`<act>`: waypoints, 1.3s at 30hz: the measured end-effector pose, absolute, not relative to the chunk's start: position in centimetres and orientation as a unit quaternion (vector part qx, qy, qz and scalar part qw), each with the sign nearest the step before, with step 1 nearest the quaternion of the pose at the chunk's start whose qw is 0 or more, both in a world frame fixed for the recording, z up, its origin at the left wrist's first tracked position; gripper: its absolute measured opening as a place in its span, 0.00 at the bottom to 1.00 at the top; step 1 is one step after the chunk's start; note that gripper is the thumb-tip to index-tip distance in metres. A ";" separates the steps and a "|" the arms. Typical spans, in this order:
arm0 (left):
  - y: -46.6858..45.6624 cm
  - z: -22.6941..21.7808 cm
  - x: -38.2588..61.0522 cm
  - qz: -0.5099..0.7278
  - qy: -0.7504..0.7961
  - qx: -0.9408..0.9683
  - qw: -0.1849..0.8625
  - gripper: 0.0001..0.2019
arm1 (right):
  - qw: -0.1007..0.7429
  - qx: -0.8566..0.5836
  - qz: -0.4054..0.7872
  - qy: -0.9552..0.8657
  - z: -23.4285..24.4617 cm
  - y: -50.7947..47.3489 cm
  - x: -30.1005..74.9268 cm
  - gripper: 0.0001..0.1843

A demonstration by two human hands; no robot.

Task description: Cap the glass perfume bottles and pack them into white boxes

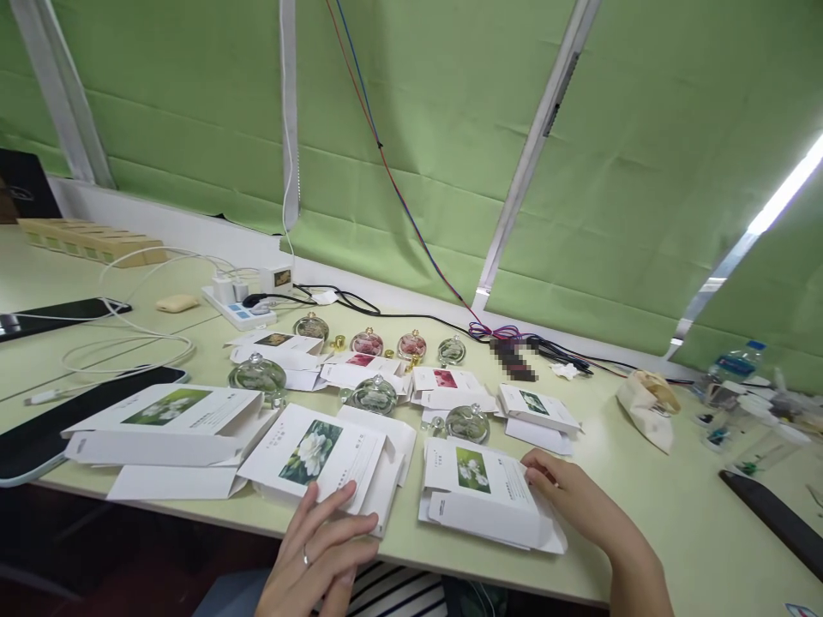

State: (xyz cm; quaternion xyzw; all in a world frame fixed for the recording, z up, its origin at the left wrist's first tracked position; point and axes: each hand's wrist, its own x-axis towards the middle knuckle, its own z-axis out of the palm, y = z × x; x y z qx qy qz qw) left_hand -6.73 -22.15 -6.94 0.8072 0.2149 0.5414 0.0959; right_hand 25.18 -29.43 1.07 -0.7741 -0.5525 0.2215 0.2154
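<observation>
My left hand (325,548), a ring on one finger, is open with its fingers spread over the near edge of a white carton (338,454) with a white-flower picture. My right hand (569,493) has its fingers curled at the right edge of another white carton (479,480), whose flaps stick out; part of the fingertips is hidden. Behind these cartons stand round glass bottles with clear stoppers, one (468,423) behind the right carton and one (375,394) in the middle. A third white carton (173,416) lies at the left, below a greenish glass bottle (257,374).
Farther back are more cartons (537,404) and round bottles, two with red contents (411,344). A power strip (239,308), white cables and a dark phone-like slab (83,420) lie left. At right are a cloth pouch (646,411), clear containers (755,428) and a water bottle (739,362).
</observation>
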 end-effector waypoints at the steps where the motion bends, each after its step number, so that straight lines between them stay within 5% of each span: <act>1: -22.1 -6.9 -6.7 0.541 0.215 0.807 0.096 0.16 | 0.213 -0.776 0.225 -0.549 1.1 -29.5 25.2 0.13; 14: -21.1 -6.9 -7.1 0.544 0.273 0.792 0.046 0.15 | 0.173 -0.800 0.222 -0.530 0.8 -28.9 24.8 0.13; 26: -21.2 -6.6 -7.2 0.539 0.286 0.791 0.047 0.15 | 0.199 -0.810 0.105 -0.541 0.6 -28.1 24.0 0.13; 39: -19.6 6.2 -6.3 0.439 0.226 0.870 -0.011 0.15 | 0.365 -0.762 0.030 -0.534 3.5 -30.3 21.4 0.18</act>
